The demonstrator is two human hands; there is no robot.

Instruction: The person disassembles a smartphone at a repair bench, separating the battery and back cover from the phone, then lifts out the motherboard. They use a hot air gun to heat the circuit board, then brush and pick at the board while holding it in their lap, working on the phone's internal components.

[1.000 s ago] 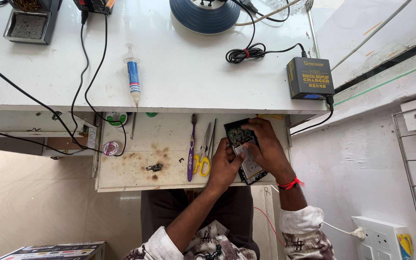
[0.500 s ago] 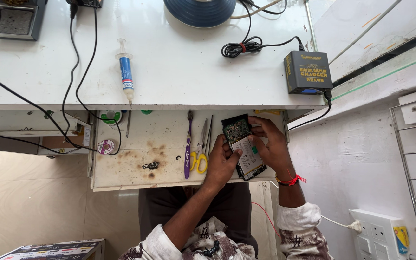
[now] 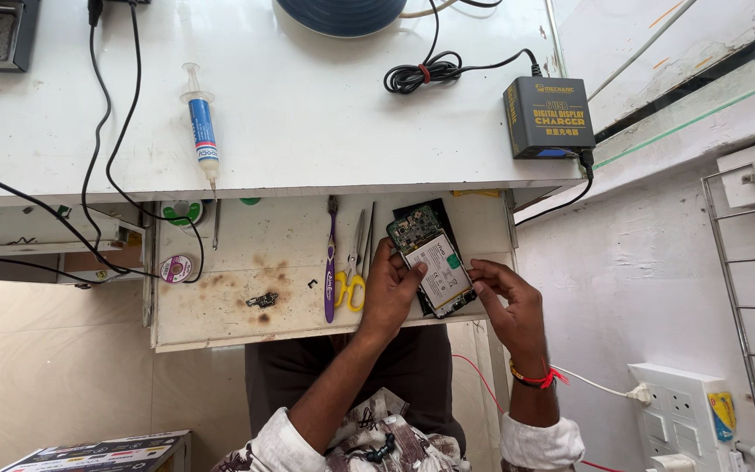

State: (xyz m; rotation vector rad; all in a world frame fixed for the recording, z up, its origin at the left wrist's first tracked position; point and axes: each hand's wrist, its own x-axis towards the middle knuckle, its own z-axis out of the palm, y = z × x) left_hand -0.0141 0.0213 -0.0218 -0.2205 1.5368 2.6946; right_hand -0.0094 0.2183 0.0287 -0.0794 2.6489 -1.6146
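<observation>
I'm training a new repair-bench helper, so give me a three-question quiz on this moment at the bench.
1. True or false: the left hand and the right hand both touch the opened phone with its white battery and green circuit board.
2. What lies directly left of the yellow-handled scissors on the stained pull-out tray? A) the purple-handled brush B) the blue-labelled syringe C) the dark boxy charger
3. Fill in: the right wrist wears a ____ thread band.

Key: 1 true; 2 A; 3 red.
</observation>
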